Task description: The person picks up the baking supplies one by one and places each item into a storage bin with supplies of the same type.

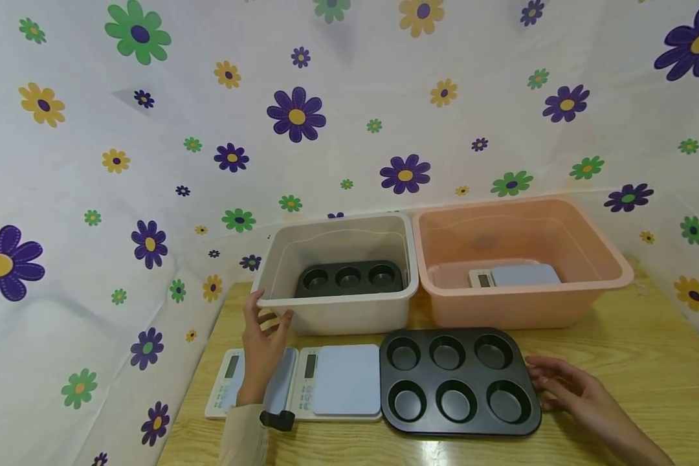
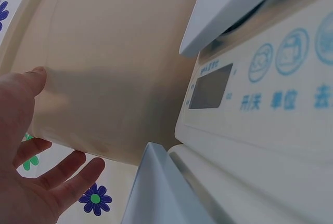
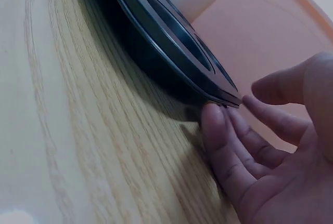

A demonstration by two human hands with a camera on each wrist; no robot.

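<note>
At the left front corner of a white plastic bin (image 1: 349,316), my left hand (image 1: 265,343) holds on, its fingers around the corner and its thumb against the front wall. A black muffin tin (image 1: 460,382) with several cups lies flat on the table. My right hand (image 1: 576,395) touches the tin's right edge with its fingertips; the right wrist view shows the thumb (image 3: 278,84) apart from the rim. Below my left hand lies a kitchen scale (image 1: 231,388), partly hidden by the forearm. A second scale (image 1: 346,380) lies between it and the tin.
Inside the white bin is another muffin tin (image 1: 349,278). A pink bin (image 1: 501,307) stands to its right and holds a scale (image 1: 524,275). Flower-print cloth (image 1: 349,84) hangs behind the wooden table (image 1: 635,330).
</note>
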